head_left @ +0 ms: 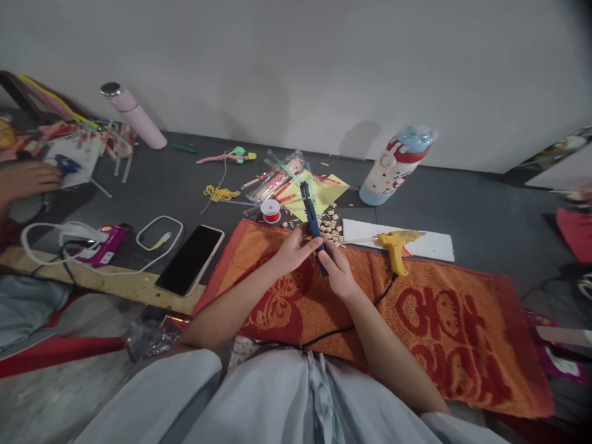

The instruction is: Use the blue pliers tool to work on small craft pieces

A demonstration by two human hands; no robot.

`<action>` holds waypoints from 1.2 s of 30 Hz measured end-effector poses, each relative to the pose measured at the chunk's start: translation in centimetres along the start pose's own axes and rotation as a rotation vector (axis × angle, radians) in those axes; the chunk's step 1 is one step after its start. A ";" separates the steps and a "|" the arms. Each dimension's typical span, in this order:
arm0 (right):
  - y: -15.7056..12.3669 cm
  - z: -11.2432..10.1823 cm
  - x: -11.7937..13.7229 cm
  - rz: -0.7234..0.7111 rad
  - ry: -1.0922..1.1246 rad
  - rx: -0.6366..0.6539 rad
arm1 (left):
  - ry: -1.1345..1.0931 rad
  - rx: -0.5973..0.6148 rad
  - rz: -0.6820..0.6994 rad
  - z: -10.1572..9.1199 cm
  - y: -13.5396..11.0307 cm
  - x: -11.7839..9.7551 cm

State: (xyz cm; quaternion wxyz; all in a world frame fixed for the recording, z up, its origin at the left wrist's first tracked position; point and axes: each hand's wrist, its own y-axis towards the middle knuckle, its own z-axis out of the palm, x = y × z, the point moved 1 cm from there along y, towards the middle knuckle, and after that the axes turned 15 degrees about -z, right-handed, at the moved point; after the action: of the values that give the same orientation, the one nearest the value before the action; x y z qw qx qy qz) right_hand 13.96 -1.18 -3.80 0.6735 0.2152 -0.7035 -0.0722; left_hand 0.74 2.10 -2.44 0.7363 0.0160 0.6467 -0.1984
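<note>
Both hands are closed around a long, narrow dark blue hand tool (pixel 311 213), held upright at a slight tilt over the near edge of the towel. Its kind is not clear. My left hand (pixel 298 248) wraps it from the left, with the thumb lying across it. Lower down, my right hand (pixel 338 268) grips it from the right. Just beyond the hands lie small cut wooden pieces (pixel 329 223) and a yellow sheet (pixel 337 192) with red-tipped sticks on it. A spool of red thread (pixel 271 211) stands left of the tool.
An orange towel (pixel 430 314) lies under my forearms. A yellow glue gun (pixel 395 246) rests on a white board (pixel 439 245). Around are a bottle (pixel 393 166), a pink flask (pixel 139 120), a phone (pixel 190 260) and a purple power strip (pixel 105 245). Another person's hand (pixel 30 180) is at left.
</note>
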 end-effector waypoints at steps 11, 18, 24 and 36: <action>-0.1 -0.6 0.7 0.097 0.104 0.081 | -0.228 -0.288 0.045 -4.4 0.9 -3.1; -0.7 -0.3 0.2 0.100 0.151 0.186 | -0.236 -0.219 0.024 -5.3 0.6 -3.8; -0.5 -0.5 0.5 0.043 0.159 0.263 | -0.265 -0.223 0.009 -5.4 0.5 -4.1; -0.4 -0.6 0.2 0.126 0.088 0.145 | 0.029 -0.430 0.182 -5.4 0.8 -3.6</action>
State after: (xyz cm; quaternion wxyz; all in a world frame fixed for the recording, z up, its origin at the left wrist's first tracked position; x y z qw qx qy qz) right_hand 14.58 -1.51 -3.78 0.6897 0.2217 -0.6886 0.0308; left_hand -4.41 5.35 -0.09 0.7283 -0.0801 0.6804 0.0116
